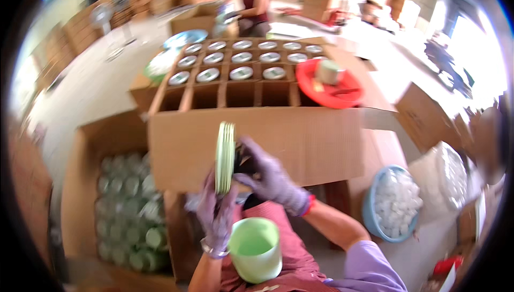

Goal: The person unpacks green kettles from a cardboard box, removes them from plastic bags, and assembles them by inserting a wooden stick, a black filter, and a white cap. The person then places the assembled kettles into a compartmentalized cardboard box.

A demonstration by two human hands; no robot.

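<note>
Both gloved hands, left hand & right hand, fingers clamped on stack of pale green round lids. Big brown cardboard divider box in front w/ silver-lidded jars; pale concrete floor, warehouse room w/ stacked cartons.

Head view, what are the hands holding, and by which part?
Both gloved hands, left hand and right hand, hold a green lid edge-on, gripped at its lower rim.

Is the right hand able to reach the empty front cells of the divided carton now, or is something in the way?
Probably yes, but not freely. The right hand is busy at the stack of green lids with the left hand, and the raised cardboard flap stands between it and the empty cells; it would have to go over the flap.
</note>
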